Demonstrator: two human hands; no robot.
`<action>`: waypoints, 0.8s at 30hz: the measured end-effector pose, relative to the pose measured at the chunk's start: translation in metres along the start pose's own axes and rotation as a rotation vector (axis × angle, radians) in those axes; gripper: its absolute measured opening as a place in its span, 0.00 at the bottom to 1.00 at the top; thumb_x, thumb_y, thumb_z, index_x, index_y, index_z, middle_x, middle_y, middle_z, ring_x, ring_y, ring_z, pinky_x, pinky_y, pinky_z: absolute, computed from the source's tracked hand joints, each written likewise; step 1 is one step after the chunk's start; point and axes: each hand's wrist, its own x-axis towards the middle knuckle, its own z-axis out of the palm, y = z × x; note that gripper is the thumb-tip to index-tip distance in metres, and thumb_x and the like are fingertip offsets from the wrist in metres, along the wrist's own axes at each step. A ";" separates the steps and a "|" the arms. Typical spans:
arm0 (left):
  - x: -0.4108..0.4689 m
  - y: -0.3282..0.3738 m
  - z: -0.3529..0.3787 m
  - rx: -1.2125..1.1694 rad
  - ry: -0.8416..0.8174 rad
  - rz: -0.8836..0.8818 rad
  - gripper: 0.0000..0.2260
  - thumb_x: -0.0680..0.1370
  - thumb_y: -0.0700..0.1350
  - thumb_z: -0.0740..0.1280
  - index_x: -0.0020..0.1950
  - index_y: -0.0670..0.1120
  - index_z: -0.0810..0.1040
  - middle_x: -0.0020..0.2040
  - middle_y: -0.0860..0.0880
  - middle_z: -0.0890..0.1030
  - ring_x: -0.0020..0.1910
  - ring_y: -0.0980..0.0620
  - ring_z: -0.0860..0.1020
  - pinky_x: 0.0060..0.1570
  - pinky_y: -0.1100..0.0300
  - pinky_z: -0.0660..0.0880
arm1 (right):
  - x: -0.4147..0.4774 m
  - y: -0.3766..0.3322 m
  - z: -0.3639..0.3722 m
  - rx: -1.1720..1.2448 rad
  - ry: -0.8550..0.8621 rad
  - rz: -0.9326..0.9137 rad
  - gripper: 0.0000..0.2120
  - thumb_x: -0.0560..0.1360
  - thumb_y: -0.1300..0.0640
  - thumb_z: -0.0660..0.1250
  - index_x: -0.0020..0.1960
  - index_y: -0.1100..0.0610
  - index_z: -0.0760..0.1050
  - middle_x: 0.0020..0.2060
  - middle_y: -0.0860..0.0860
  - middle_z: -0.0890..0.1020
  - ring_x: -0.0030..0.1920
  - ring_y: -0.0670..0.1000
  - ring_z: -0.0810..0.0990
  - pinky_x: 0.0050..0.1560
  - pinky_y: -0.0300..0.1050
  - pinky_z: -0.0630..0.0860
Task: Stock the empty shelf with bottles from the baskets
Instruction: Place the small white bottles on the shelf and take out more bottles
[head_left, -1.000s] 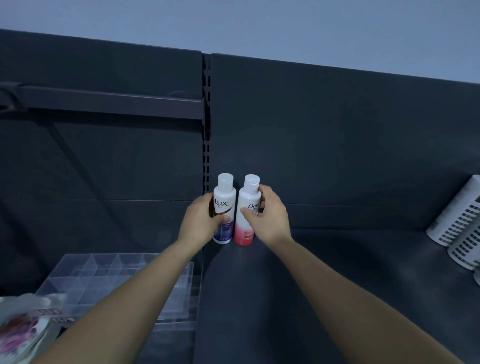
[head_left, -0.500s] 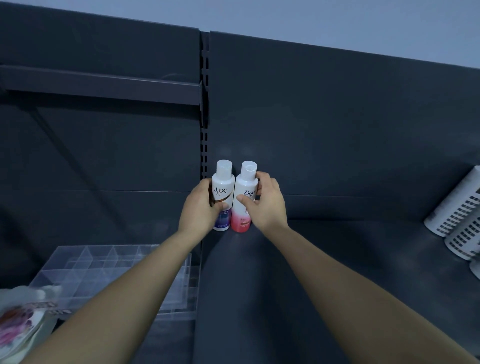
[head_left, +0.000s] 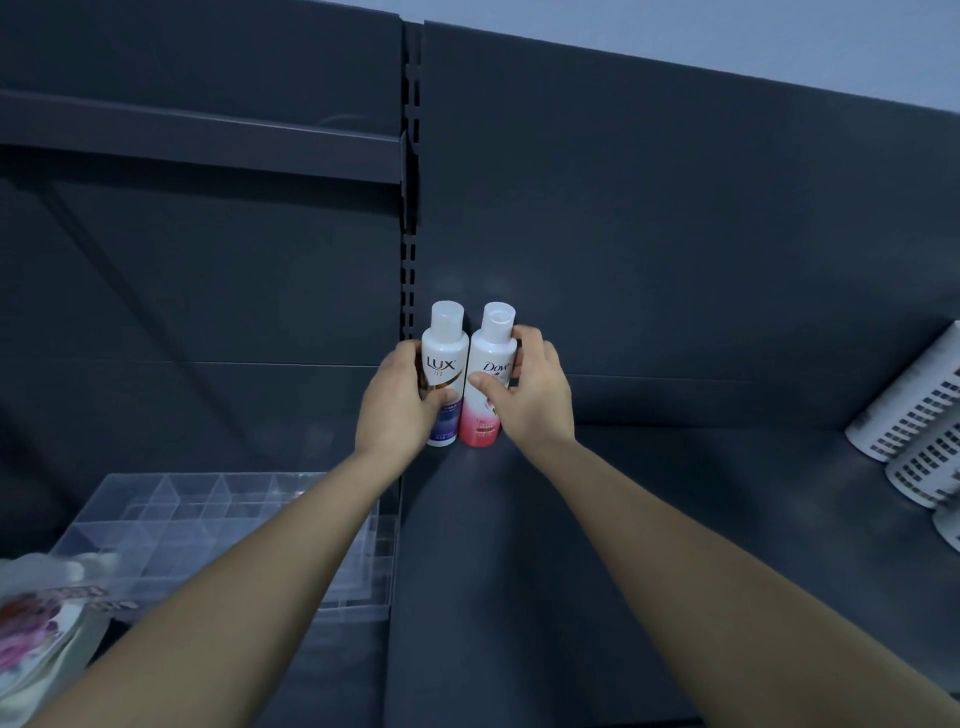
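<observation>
Holding steady over the last second: the Lux bottle (head_left: 444, 371) and Dove bottle (head_left: 492, 364) kept the same spot, upright and touching side by side at the back left corner of the shelf (head_left: 675, 499). They stood just beside the slotted upright (head_left: 410, 260) and near the back panel (head_left: 675, 234); only the view tilted a bit. Bases looked down on the shelf, though I could not be sure. Judged: placement was all but finished and letting go was the step left. The shelf was otherwise bare of bottles, so stocking had hardly begun. Left hand (head_left: 397, 408) was wrapped round the Lux bottle from the left — thumb across the label, fingers hidden behind. Right hand (head_left: 532, 402) gripped the Dove bottle from the right — thumb on the front, fingers curled round its shoulder. A clear organiser (head_left: 182, 512) sat lower left; perforated white bins (head_left: 909, 415) lay at the shelf's right end, well apart from the bottles.
</observation>
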 end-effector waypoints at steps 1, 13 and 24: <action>0.000 -0.001 0.000 0.004 -0.003 0.006 0.19 0.72 0.44 0.74 0.59 0.46 0.72 0.54 0.51 0.77 0.49 0.53 0.74 0.45 0.61 0.66 | -0.001 0.000 -0.002 -0.007 -0.014 0.003 0.30 0.70 0.51 0.75 0.67 0.55 0.68 0.55 0.53 0.74 0.51 0.55 0.78 0.52 0.56 0.78; -0.041 0.020 -0.005 0.308 0.155 0.263 0.35 0.71 0.39 0.74 0.74 0.44 0.61 0.65 0.41 0.67 0.64 0.41 0.67 0.61 0.46 0.70 | -0.053 0.033 -0.070 -0.419 -0.135 0.014 0.31 0.77 0.50 0.68 0.75 0.56 0.62 0.69 0.52 0.70 0.68 0.53 0.68 0.62 0.50 0.72; -0.166 0.118 0.046 0.658 -0.212 0.538 0.31 0.74 0.50 0.71 0.73 0.43 0.65 0.73 0.46 0.67 0.74 0.46 0.62 0.69 0.49 0.60 | -0.179 0.067 -0.207 -0.704 -0.188 0.118 0.30 0.78 0.47 0.65 0.76 0.56 0.61 0.72 0.53 0.68 0.72 0.56 0.64 0.70 0.49 0.64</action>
